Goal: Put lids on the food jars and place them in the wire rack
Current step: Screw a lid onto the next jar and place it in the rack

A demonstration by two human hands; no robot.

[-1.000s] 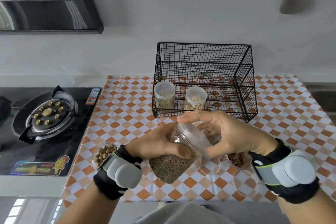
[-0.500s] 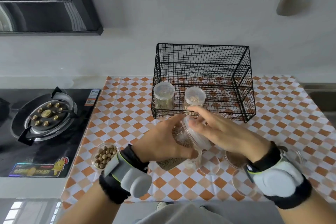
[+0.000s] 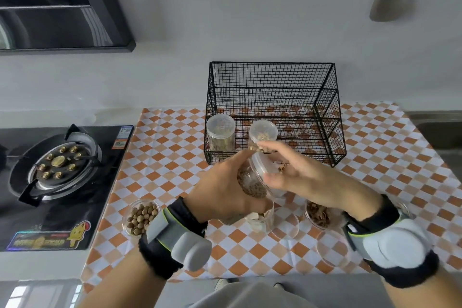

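My left hand (image 3: 220, 195) grips a clear jar of small grey-brown grains (image 3: 251, 186), tilted, just in front of the black wire rack (image 3: 272, 63). My right hand (image 3: 307, 180) holds the jar's clear lid (image 3: 260, 167) between thumb and fingers, on the jar's mouth. Two lidded jars stand inside the rack at its front left: one with greenish contents (image 3: 221, 132), one with pale pieces (image 3: 263, 131). On the cloth stand open jars of round brown nuts (image 3: 141, 217), white pieces (image 3: 260, 221) and brown pieces (image 3: 318, 215).
Loose clear lids (image 3: 287, 225) (image 3: 332, 250) lie on the checked orange tablecloth (image 3: 175, 157) near the counter's front edge. A gas stove (image 3: 57, 165) sits to the left with a range hood (image 3: 62, 7) above. A ladle (image 3: 392, 0) hangs on the wall.
Both hands have carried the grain jar up and away from me towards the rack's front. My right hand has turned on the lid and its fingers have spread.
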